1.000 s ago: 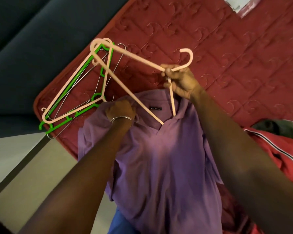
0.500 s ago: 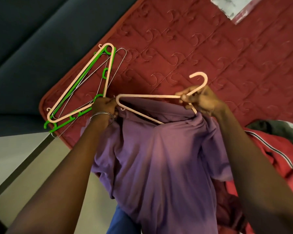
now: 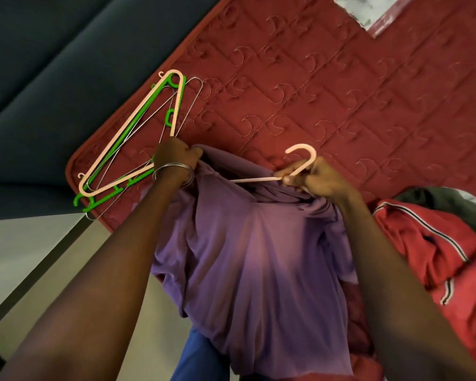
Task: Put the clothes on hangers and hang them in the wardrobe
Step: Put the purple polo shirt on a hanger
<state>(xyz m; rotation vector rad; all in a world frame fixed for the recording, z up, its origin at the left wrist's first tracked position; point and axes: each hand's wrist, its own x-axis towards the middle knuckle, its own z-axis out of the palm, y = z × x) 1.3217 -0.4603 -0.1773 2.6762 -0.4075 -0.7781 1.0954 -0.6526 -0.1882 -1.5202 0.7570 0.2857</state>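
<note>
We have the purple shirt (image 3: 259, 257) draped over the near edge of the red quilted mattress (image 3: 327, 92), hanging down toward us, with the peach hanger (image 3: 300, 163) already threaded inside its neck so that only the hook and a length of one arm show. Our right hand (image 3: 311, 180) pinches the hanger just below the hook; our left hand (image 3: 173, 155) is clenched on the shirt's shoulder, bunching the cloth. We judge the shirt light, soft and limp, likely to slide off a smooth plastic arm, so we should hold it at the shoulder seam and collar, and carry everything by the stiff hanger neck. Counting: one purple shirt, one red garment (image 3: 429, 248) with striped trim at the mattress's right edge, and a dark one partly hidden behind it. The spare hangers (image 3: 132, 144) lie near the left corner: one peach, at least one green, and some thin wire ones we cannot count.
</note>
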